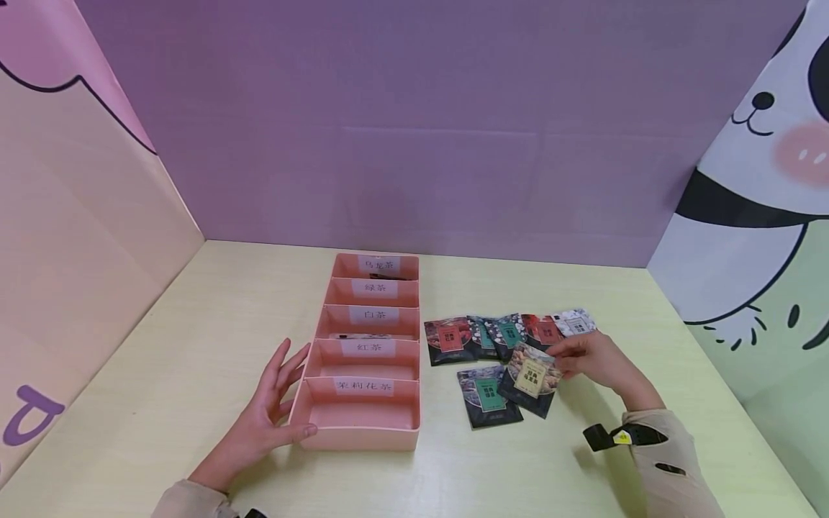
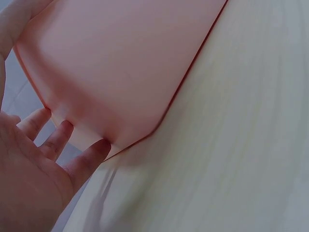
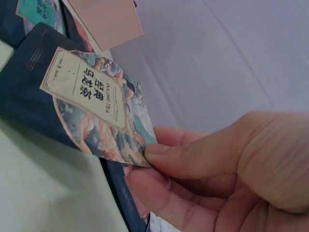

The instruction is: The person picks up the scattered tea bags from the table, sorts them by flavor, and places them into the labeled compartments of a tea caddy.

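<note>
My right hand pinches a corner of an oolong tea sachet between thumb and fingers. In the right wrist view the sachet is dark, with a cream label and a patterned end. It overlaps a green-labelled tea sachet in the head view. To the left stands a pink compartment box with paper labels on its dividers. My left hand rests against its near left side with spread fingers. Fingertips touch the box wall in the left wrist view.
Behind the held sachet lies a row of sachets: a red-labelled one, green-labelled ones, another red one and a white one. Thin packets lie in the far compartment and the middle one. A purple wall closes the table's back.
</note>
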`<state>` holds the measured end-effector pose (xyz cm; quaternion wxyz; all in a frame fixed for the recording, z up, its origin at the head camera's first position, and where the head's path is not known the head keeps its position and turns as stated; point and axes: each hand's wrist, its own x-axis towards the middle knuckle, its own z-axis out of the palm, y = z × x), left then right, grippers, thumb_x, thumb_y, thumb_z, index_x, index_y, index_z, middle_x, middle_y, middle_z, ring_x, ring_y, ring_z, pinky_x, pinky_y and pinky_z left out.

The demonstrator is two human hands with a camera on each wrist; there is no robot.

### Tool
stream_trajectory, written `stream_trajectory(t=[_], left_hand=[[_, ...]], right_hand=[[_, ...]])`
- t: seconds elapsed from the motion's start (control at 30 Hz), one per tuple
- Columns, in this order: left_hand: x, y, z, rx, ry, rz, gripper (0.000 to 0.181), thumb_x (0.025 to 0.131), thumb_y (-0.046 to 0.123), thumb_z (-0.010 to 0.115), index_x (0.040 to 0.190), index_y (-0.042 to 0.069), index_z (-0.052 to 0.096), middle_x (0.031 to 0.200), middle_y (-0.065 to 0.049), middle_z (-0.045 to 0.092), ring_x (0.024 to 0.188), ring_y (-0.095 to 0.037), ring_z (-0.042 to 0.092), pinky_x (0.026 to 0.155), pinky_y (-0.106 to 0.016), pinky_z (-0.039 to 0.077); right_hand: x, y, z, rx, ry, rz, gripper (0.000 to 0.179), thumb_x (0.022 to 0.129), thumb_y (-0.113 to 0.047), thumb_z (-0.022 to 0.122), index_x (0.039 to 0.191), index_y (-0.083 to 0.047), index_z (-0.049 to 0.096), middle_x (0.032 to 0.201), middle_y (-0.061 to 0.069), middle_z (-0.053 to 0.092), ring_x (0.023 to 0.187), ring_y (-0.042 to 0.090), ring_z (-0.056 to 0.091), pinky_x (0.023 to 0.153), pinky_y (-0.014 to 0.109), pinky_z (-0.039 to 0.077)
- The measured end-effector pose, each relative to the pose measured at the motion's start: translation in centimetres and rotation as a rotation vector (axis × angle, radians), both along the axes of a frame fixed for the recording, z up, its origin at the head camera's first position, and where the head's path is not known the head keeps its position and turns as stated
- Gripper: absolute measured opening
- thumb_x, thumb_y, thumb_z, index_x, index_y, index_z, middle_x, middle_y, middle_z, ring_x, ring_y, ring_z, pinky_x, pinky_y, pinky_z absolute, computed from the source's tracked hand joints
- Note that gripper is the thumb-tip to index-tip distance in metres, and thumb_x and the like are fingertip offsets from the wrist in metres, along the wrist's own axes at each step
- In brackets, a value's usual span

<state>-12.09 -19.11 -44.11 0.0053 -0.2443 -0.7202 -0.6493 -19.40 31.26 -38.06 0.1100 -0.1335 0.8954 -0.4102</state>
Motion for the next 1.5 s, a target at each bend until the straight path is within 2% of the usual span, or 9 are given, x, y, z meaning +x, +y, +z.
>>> stream_trajectory(t=[0.17, 0.53, 0.67, 0.9, 1.1, 1.23, 1.33, 1.5], left_hand=[[0.1, 0.0, 0.0, -0.003, 0.003, 0.001, 0.114, 0.082, -0.006, 0.073, 0.16, 0.02, -0.004, 0.162, 0.008, 0.023, 0.135, 0.001, 0.034, 0.097, -0.019, 0.043], [0.0, 0.0, 0.0, 0.0, 0.004, -0.007, 0.114, 0.082, -0.006, 0.073, 0.16, 0.02, -0.005, 0.162, 0.008, 0.023, 0.136, -0.001, 0.034, 0.097, -0.019, 0.042], [0.0, -0.1, -0.2, -0.001, 0.007, -0.007, 0.114, 0.082, -0.007, 0.073, 0.16, 0.021, -0.005, 0.161, 0.011, 0.024, 0.136, -0.001, 0.034, 0.097, -0.019, 0.042], [0.0, -0.1, -0.1, -0.012, -0.015, 0.006, 0.114, 0.082, -0.003, 0.074, 0.16, 0.022, -0.004, 0.162, 0.008, 0.023, 0.136, -0.001, 0.034, 0.097, -0.02, 0.043], [0.0, -0.1, 0.0, -0.011, -0.011, 0.005, 0.115, 0.081, -0.005, 0.074, 0.16, 0.021, -0.004, 0.162, 0.007, 0.023, 0.136, -0.002, 0.034, 0.097, -0.019, 0.043], [0.0, -0.1, -0.1, -0.004, 0.001, -0.001, 0.115, 0.081, -0.007, 0.074, 0.16, 0.02, -0.005, 0.162, 0.008, 0.023, 0.136, -0.001, 0.034, 0.097, -0.019, 0.043], [0.0, -0.1, -0.1, -0.007, 0.003, 0.0, 0.114, 0.081, -0.007, 0.074, 0.16, 0.021, -0.004, 0.162, 0.008, 0.023, 0.136, -0.001, 0.034, 0.097, -0.019, 0.043], [-0.1, -0.1, -0.1, -0.017, -0.013, 0.009, 0.114, 0.082, -0.004, 0.074, 0.16, 0.021, -0.004, 0.162, 0.007, 0.023, 0.136, 0.0, 0.034, 0.097, -0.019, 0.043]], right_hand=[[-0.3, -0.4, 0.5, -0.001, 0.012, -0.03, 0.019, 0.091, 0.005, 0.063, 0.108, 0.014, 0.069, 0.09, 0.016, 0.073, 0.067, 0.022, 0.069, 0.067, 0.032, 0.058], [-1.2, -1.4, 1.6, -0.027, 0.039, -0.017, 0.02, 0.092, 0.004, 0.063, 0.109, 0.014, 0.069, 0.092, 0.016, 0.073, 0.066, 0.022, 0.067, 0.066, 0.031, 0.058], [-1.6, -2.0, 2.1, -0.038, 0.041, -0.024, 0.021, 0.092, 0.003, 0.062, 0.11, 0.012, 0.069, 0.096, 0.017, 0.072, 0.069, 0.024, 0.068, 0.068, 0.034, 0.058], [-1.7, -3.4, 3.2, -0.002, 0.121, -0.021, 0.021, 0.094, 0.0, 0.062, 0.11, 0.009, 0.071, 0.106, 0.022, 0.071, 0.071, 0.023, 0.067, 0.07, 0.044, 0.058], [-1.7, -4.5, 4.2, -0.017, 0.12, -0.05, 0.023, 0.095, -0.005, 0.064, 0.113, 0.006, 0.071, 0.104, 0.018, 0.072, 0.077, 0.021, 0.067, 0.069, 0.035, 0.058], [-2.0, -5.3, 4.9, -0.048, 0.093, -0.064, 0.023, 0.096, -0.007, 0.063, 0.113, 0.006, 0.071, 0.088, 0.014, 0.07, 0.066, 0.022, 0.06, 0.061, 0.03, 0.055], [-2.4, -5.8, 5.1, -0.073, 0.088, -0.062, 0.022, 0.097, -0.006, 0.061, 0.113, 0.005, 0.071, 0.077, 0.014, 0.066, 0.054, 0.024, 0.051, 0.05, 0.028, 0.046], [-2.8, -6.7, 5.5, -0.06, 0.151, -0.056, 0.021, 0.096, -0.006, 0.062, 0.112, 0.003, 0.072, 0.09, 0.016, 0.07, 0.054, 0.022, 0.051, 0.046, 0.028, 0.04]])
